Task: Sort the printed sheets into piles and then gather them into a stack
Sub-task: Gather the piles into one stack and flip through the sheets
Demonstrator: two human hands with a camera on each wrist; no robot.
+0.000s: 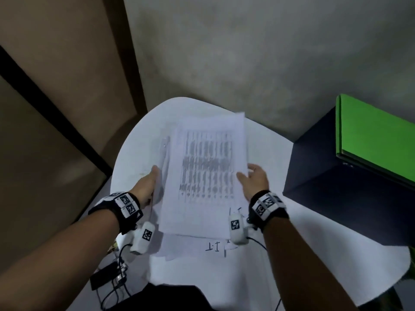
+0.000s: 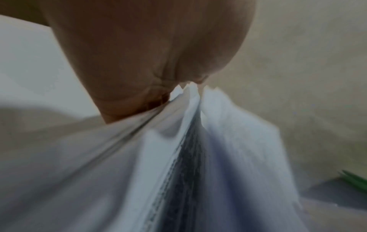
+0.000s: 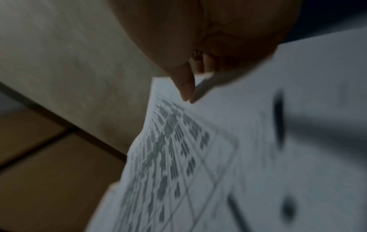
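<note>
A stack of printed sheets (image 1: 206, 171) with a table of dark text on top is held tilted above the white round table (image 1: 265, 153). My left hand (image 1: 149, 182) grips the stack's left edge. In the left wrist view several sheets (image 2: 178, 157) fan out from that hand (image 2: 149, 62). My right hand (image 1: 253, 178) holds the right edge, thumb on top and fingers beneath. The right wrist view is blurred and shows the thumb (image 3: 185, 84) pressed on the printed sheet (image 3: 174, 157). More sheets with large black marks (image 1: 215, 246) lie flat under the held stack.
A dark box (image 1: 336, 187) with a bright green panel (image 1: 377, 135) stands at the right of the table. A black device with cables (image 1: 103, 279) lies by the table's near left edge. Grey wall behind, brown panels on the left.
</note>
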